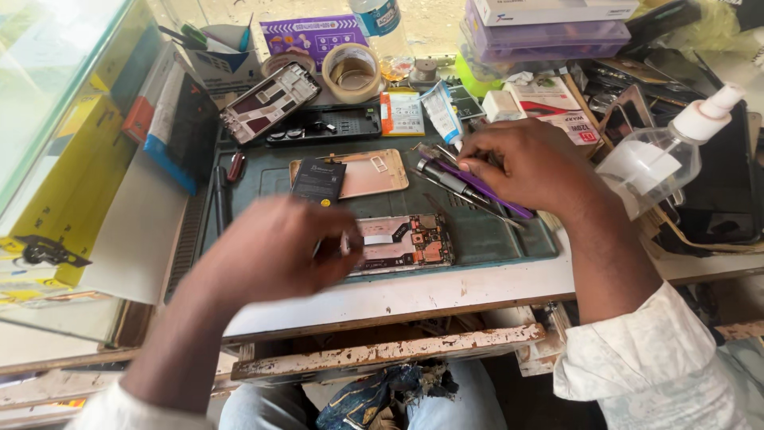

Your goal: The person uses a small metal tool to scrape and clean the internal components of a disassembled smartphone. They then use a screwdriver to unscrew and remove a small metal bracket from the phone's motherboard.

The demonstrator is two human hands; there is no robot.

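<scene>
An opened phone body (pixel 402 241) with its circuit board exposed lies on the dark green work mat (pixel 509 235) near the front edge. My left hand (pixel 274 247) rests on its left end, fingers curled over it. My right hand (pixel 529 163) is further back and to the right, fingers closing among the tools there: a purple-handled tool (pixel 493 193), a metal screwdriver (pixel 446 179) and tweezers. Whether it grips one I cannot tell. A black battery (pixel 317 181) and a gold back cover (pixel 374 171) lie behind the phone.
A phone frame (pixel 270 101), black parts tray (pixel 330 125), tape rolls (pixel 352 72) and a glue tube (pixel 442 111) crowd the back. A spray bottle (pixel 664 155) stands right, stacked boxes (pixel 549 36) behind. A glass case (pixel 48 87) is at left.
</scene>
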